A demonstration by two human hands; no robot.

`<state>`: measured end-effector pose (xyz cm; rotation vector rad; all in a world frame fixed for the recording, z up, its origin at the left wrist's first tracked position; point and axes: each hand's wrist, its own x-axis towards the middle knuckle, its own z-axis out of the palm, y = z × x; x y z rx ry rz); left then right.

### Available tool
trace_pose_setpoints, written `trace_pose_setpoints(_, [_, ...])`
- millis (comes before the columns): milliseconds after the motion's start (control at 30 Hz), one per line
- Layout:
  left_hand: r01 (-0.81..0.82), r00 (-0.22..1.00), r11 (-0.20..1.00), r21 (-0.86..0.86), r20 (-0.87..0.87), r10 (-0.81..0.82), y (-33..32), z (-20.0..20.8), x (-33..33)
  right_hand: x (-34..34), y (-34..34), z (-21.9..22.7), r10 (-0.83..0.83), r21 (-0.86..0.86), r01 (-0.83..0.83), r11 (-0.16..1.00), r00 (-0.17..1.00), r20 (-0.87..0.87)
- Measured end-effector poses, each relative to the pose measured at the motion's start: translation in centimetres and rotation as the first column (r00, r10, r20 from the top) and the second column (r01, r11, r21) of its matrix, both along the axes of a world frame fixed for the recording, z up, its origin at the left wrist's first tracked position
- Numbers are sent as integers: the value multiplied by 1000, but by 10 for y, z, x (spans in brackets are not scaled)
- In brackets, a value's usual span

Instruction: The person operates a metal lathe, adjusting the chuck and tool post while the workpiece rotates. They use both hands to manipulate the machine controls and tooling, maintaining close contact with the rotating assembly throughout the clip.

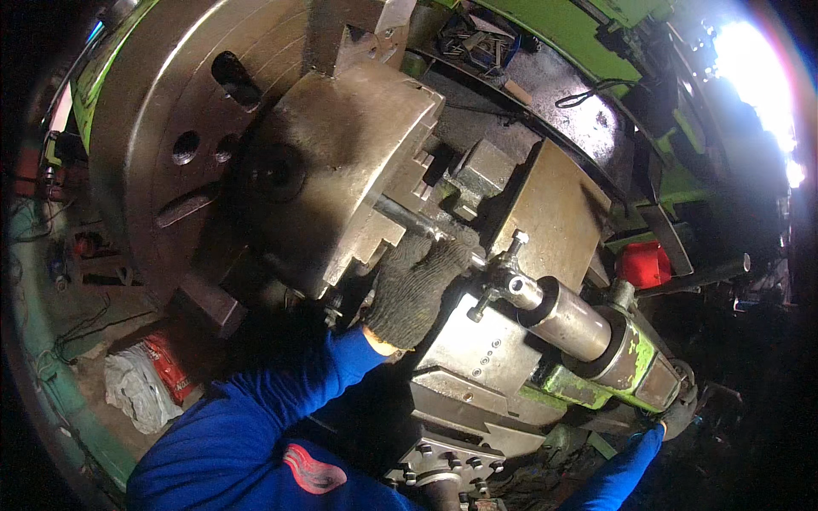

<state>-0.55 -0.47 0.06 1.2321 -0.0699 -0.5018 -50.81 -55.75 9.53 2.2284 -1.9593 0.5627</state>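
Observation:
My left hand point(417, 285), in a dark knitted glove, curls around a slim metal rod point(409, 217) between the lathe chuck point(349, 153) and the tailstock. The rod's left end sits among the stepped chuck jaws point(375, 238); my glove hides its middle. Right of that hand, a holder with T-shaped screws point(511, 281) sits at the end of the steel tailstock quill point(575, 319). At the far right, my gloved right hand point(680, 416) is closed on the tailstock handwheel point(684, 375), whose rim shows only in part.
A large slotted faceplate point(162, 111) stands behind the chuck. The green tailstock body point(635, 366) rests beyond the lathe's flat slide point(464, 353). Behind are a red cup point(642, 265) and a tray of small metal pieces point(479, 41). A white bag point(136, 387) lies at lower left.

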Motion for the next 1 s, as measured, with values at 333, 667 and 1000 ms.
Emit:
trace_pose_setpoints(333, [6,986,994,111,168,-24,3,2,3,-1,11,-11,93,-9,-110,994,792,603])
trace_pose_setpoints(667, [73,989,996,-60,-124,-80,-1,5,4,38,81,20,-52,125,-48,991,724,688])
trace_pose_setpoints(1000, [92,993,996,-14,-73,-93,4,2,6,34,63,7,-119,218,-69,974,660,742])
